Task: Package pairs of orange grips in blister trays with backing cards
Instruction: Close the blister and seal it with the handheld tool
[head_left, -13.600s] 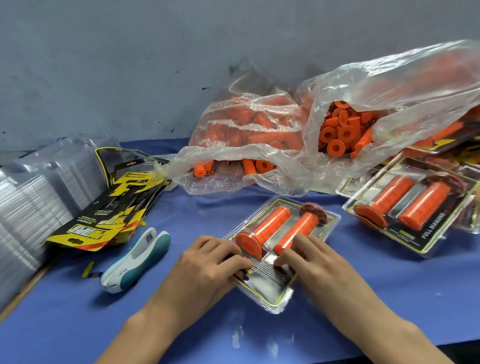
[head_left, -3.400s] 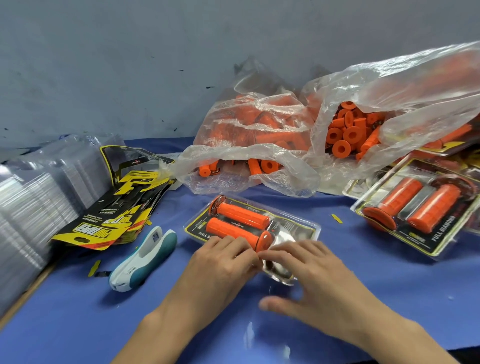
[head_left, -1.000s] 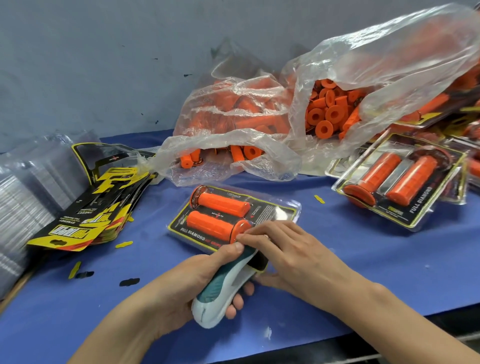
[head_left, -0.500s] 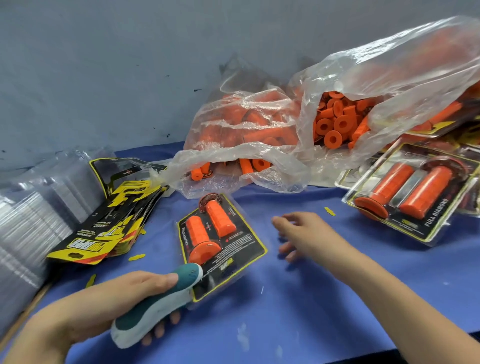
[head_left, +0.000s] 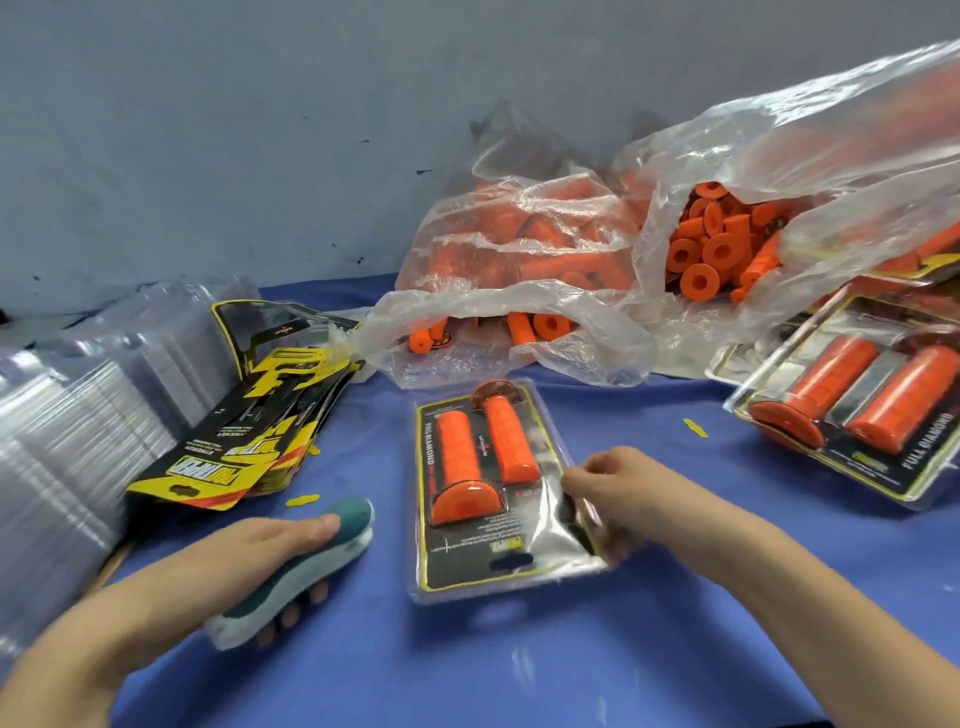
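Blue table (head_left: 675, 649) against grey wall (head_left: 208, 130); blister pack (head_left: 498, 499) with two orange grips (head_left: 483, 452) lies flat at centre; right hand (head_left: 623, 493) pinches its 3 o'clock edge; left hand (head_left: 223, 566) at 9 o'clock, fingers wrapped round teal stapler (head_left: 306, 566); backing cards (head_left: 249, 415) at 10 o'clock; bags of grips (head_left: 571, 260) at 12 o'clock.

Blue table (head_left: 649, 649) carries blister pack (head_left: 498, 499), card stack (head_left: 260, 415), grip bags (head_left: 519, 291).

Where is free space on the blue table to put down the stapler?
Bare blue table shows in front of the blister pack, and between it and the finished pack at right. The left, with cards and trays, and the back, with bags, are crowded.
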